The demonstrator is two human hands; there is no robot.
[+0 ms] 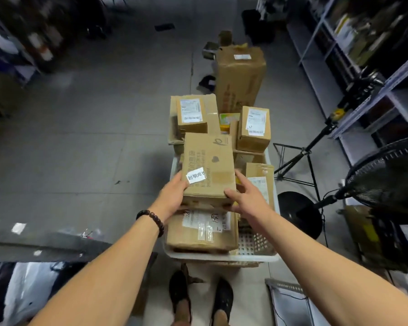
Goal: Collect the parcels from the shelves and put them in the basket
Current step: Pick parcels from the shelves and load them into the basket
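Observation:
A brown cardboard parcel (209,165) with a white sticker sits on top of the pile in the white plastic basket (257,254) on the floor in front of me. My left hand (172,196) grips its near left corner. My right hand (244,195) holds its near right edge, thumb on the front face. Below it lies a flat parcel (201,234) with a white label. Several more labelled boxes (253,129) fill the far end of the basket. A labelled parcel (259,182) stands on edge at the basket's right side.
A tall carton (239,74) stands beyond the basket. Metal shelving (353,74) runs along the right, with a tripod (302,156) and a black floor fan (384,175) close to the basket. Dark shelves (17,43) line the left. My feet (200,300) stand right behind the basket.

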